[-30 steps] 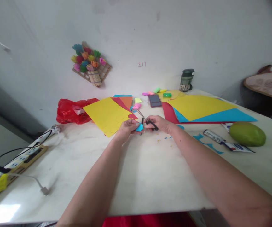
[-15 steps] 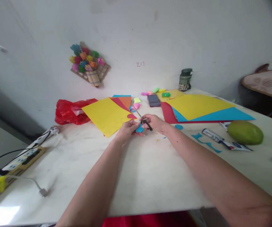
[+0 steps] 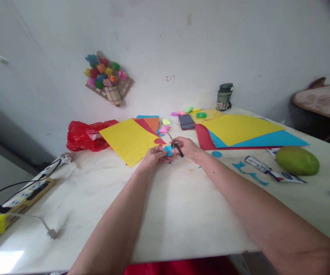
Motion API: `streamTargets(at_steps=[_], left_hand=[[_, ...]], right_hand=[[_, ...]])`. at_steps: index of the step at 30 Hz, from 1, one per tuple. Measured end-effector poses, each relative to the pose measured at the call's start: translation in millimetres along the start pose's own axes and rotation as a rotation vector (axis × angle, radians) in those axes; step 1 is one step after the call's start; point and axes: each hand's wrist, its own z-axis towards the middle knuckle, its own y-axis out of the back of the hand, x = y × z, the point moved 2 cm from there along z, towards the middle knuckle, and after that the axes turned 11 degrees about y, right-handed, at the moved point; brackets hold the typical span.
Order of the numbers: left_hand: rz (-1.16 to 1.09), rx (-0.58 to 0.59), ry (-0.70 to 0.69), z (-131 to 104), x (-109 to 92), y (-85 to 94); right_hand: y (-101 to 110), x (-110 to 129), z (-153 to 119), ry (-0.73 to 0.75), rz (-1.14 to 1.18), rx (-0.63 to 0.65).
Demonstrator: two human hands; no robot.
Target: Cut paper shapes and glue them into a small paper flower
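Between my two hands is a small blue paper piece (image 3: 168, 151) with a notched, star-like outline. My left hand (image 3: 154, 157) pinches its left side. My right hand (image 3: 187, 148) is closed round the dark handles of the scissors (image 3: 177, 148), and its fingertips touch the paper's right side. The blades point up and to the left, away from the paper. A yellow sheet (image 3: 127, 141) lies left of my hands, with a red paper piece (image 3: 159, 141) by its right edge. A blue paper circle (image 3: 217, 154) lies to the right.
Yellow sheets (image 3: 242, 128) lie over blue and red ones at the right. Nearby are a green mango (image 3: 297, 160), glue tubes (image 3: 258, 164) and blue scraps (image 3: 249, 173). A phone (image 3: 187, 122) and bottle (image 3: 225, 97) stand behind; a red bag (image 3: 86, 134) and power strip (image 3: 24, 200) are left.
The blue piece has been raised and turned between my fingers, so more of its notched outline shows. The scissors have shifted slightly with my right hand.
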Motion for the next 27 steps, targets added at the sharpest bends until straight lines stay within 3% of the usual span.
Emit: streamTargets(at_steps=[13, 27], left_hand=[[-0.007, -0.021, 0.0, -1, -2, -0.4], [0.007, -0.03, -0.005, 0, -1, 0.1]], right_hand=[[16, -3, 2, 0.033, 0.024, -0.057], [7, 0, 0, 0.0, -0.041, -0.028]])
